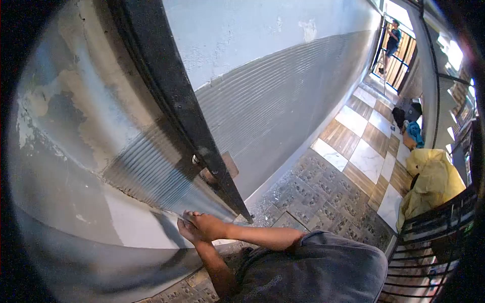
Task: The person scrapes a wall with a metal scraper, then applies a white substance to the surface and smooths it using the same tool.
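Note:
My left hand (188, 232) and my right hand (209, 226) are together in front of a wall, at the lower left of the view. The right hand lies across the left, and their fingers are closed against each other. Anything small between them is hidden. Just above them is the ridged grey coating (151, 169) on the wall, with a smooth pale strip (134, 222) below it. The lower end of a dark metal post (199, 118) comes down close to my right hand. A brownish block (230, 164) shows behind that post.
Patterned dark tiles (316, 189) and checkered tiles (366, 146) cover the floor. A yellow sack (434, 177) and black metal bars (429, 257) stand at the right. Far back, a person (392, 40) is up on a ladder by a gate (404, 60).

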### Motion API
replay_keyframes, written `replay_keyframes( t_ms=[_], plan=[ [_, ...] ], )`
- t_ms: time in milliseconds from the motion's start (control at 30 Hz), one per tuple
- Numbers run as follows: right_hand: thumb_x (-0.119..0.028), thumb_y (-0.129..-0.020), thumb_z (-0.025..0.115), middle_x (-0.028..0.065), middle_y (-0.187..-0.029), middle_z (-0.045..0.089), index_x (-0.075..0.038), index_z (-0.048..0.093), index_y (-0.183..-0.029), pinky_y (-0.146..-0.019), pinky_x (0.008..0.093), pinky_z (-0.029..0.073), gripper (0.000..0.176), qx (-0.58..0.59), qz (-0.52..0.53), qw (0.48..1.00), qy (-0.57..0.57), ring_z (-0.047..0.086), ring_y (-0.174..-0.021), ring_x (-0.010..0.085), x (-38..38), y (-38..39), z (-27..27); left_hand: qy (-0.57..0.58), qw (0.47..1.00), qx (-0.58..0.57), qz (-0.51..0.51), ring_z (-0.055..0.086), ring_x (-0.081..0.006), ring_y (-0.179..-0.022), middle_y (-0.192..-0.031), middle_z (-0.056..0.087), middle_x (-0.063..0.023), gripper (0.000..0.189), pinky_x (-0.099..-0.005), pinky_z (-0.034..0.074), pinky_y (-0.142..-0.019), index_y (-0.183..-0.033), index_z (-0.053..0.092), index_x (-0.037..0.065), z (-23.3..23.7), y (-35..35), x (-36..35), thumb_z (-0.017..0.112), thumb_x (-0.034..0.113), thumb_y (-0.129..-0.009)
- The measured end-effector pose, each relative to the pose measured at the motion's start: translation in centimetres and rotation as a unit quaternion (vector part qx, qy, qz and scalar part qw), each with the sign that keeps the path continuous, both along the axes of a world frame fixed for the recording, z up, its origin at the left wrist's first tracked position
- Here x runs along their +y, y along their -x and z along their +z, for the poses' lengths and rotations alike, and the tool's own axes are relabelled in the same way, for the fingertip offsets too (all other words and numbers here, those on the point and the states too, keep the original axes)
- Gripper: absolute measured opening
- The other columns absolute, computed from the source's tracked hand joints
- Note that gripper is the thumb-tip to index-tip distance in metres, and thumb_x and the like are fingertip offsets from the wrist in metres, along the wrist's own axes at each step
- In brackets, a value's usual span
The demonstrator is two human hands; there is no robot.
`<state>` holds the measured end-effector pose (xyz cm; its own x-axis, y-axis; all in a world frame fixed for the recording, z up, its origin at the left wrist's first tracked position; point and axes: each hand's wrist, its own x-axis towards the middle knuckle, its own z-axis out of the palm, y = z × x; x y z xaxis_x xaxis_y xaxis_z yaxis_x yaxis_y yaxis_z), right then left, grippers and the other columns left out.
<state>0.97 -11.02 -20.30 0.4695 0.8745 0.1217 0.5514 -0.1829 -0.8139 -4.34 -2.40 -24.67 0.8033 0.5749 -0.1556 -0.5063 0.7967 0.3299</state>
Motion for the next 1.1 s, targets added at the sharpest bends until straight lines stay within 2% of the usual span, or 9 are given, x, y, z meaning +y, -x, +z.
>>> replay_keyframes(
  t_ms=[100,200,267,367,400,533,700,800,1100],
  plan=[
    [-0.027,-0.090,0.043,0.0295,-0.105,0.054,0.002,0.041,-0.120,-0.074,0.0530,0.045,0.042,-0.048,0.058,0.997,-0.022,0.056,-0.082,0.0468,0.8,-0.1,-2.1,0.007,0.999,0.022,0.027,0.057,-0.0236,-0.071,-0.074,0.060,-0.0051,0.041,-0.0441,0.046,-0.067,-0.088,0.057,0.007,0.6,0.0,-0.2,0.035,0.041,-0.089],
    [-0.014,-0.081,0.053,0.0256,-0.091,0.058,0.006,0.053,-0.099,-0.071,0.0470,0.049,0.027,-0.038,-0.003,0.997,-0.068,0.059,-0.082,0.0420,0.9,0.2,-1.9,-0.036,0.997,-0.056,-0.036,0.057,-0.0243,-0.076,-0.083,0.060,-0.0076,0.041,-0.0415,0.046,-0.075,-0.093,0.058,0.004,-0.1,0.1,0.7,0.042,0.042,-0.086],
    [-0.027,-0.090,0.044,0.0298,-0.110,0.052,0.002,0.039,-0.126,-0.078,0.0505,0.045,0.046,0.016,0.045,0.998,-0.040,0.056,-0.084,0.0459,-0.1,-0.1,-0.8,0.032,0.978,0.181,0.097,0.057,-0.0221,-0.067,-0.069,0.057,-0.0039,0.034,-0.0402,0.047,-0.062,-0.083,0.055,0.009,2.7,-0.3,-0.9,0.040,0.039,-0.089],
    [-0.026,-0.090,0.045,0.0289,-0.110,0.053,0.000,0.038,-0.128,-0.078,0.0497,0.045,0.047,-0.056,0.049,0.988,-0.133,0.057,-0.083,0.0454,-1.0,-0.3,-0.4,-0.014,0.976,0.190,0.106,0.057,-0.0221,-0.065,-0.070,0.058,-0.0039,0.033,-0.0403,0.048,-0.062,-0.083,0.055,0.008,1.8,-0.3,-0.4,0.043,0.038,-0.088],
    [-0.026,-0.089,0.046,0.0278,-0.111,0.053,-0.001,0.041,-0.127,-0.078,0.0487,0.045,0.045,-0.031,0.065,0.994,-0.080,0.056,-0.084,0.0452,-1.9,-0.5,1.4,-0.016,0.966,0.229,0.119,0.056,-0.0227,-0.066,-0.071,0.056,-0.0041,0.032,-0.0399,0.048,-0.063,-0.084,0.055,0.007,4.1,-0.5,-2.0,0.044,0.038,-0.088],
    [-0.026,-0.090,0.046,0.0278,-0.108,0.054,-0.001,0.045,-0.123,-0.078,0.0479,0.045,0.042,0.036,0.060,0.997,-0.033,0.056,-0.085,0.0450,-3.0,-0.8,3.9,-0.047,0.976,0.190,0.092,0.055,-0.0232,-0.069,-0.072,0.054,-0.0045,0.034,-0.0393,0.047,-0.065,-0.085,0.054,0.007,2.5,-0.6,-1.5,0.043,0.038,-0.088],
    [-0.027,-0.092,0.046,0.0276,-0.099,0.057,-0.002,0.049,-0.120,-0.078,0.0430,0.044,0.037,-0.021,0.020,0.978,-0.205,0.057,-0.089,0.0412,-1.7,-0.7,0.6,-0.045,0.977,0.188,0.095,0.053,-0.0221,-0.069,-0.072,0.053,-0.0054,0.033,-0.0375,0.046,-0.065,-0.085,0.053,0.007,4.7,-1.0,-2.5,0.041,0.037,-0.089],
    [-0.027,-0.093,0.046,0.0264,-0.100,0.058,-0.003,0.048,-0.121,-0.079,0.0408,0.044,0.038,0.066,0.094,0.980,-0.162,0.058,-0.090,0.0387,-3.0,-1.4,1.6,-0.066,0.987,0.130,0.066,0.053,-0.0219,-0.068,-0.071,0.053,-0.0061,0.033,-0.0367,0.046,-0.065,-0.086,0.052,0.007,4.2,-0.9,-2.1,0.041,0.037,-0.089],
    [-0.027,-0.094,0.044,0.0260,-0.105,0.057,-0.010,0.050,-0.125,-0.082,0.0398,0.042,0.037,0.099,0.097,0.983,-0.117,0.056,-0.092,0.0391,-4.1,-1.4,3.4,-0.040,0.979,0.184,0.073,0.052,-0.0224,-0.067,-0.073,0.052,-0.0070,0.031,-0.0362,0.046,-0.066,-0.087,0.051,0.007,6.6,-0.4,-3.2,0.040,0.035,-0.088]
  ],
)
